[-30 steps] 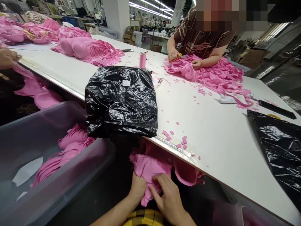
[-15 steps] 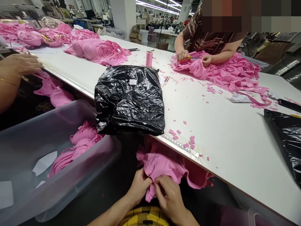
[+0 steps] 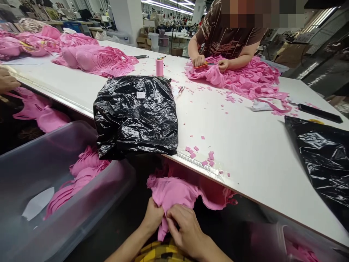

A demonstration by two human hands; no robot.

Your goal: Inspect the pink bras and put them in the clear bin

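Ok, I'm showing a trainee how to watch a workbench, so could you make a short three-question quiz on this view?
1. Which thing are the wearer's left hand and right hand handling?
A) a ruler
B) a pink garment
C) a tape roll

2. True or false: the bin at the wearer's left has pink pieces in it.

3. Fill in the gap: on the table, a pink ____ stands upright just beyond the black bag with the white label.

Key: 1. B; 2. True; 3. spool
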